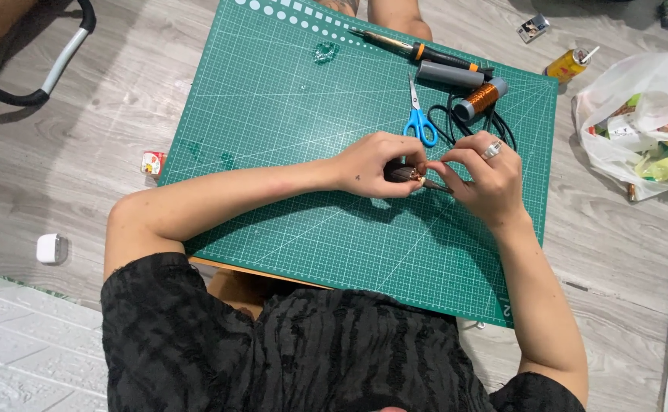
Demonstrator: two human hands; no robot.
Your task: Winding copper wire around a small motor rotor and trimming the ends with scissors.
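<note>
Left hand point(376, 164) and ringed right hand point(487, 174) meeting at frame centre over green gridded cutting mat point(288, 107), fingertips pinched on small dark copper-tipped part point(409, 175), raised for fine control; blue-handled scissors point(419, 118), copper wire spool point(480, 98) parked upper right, within reach.

Blue-handled scissors point(419, 120), copper wire spool point(480, 98), soldering iron point(418, 49), plastic bag point(643, 114)

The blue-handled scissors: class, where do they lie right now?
In the head view, the blue-handled scissors lie on the green cutting mat, just beyond the left hand, left of the copper wire spool.
</note>
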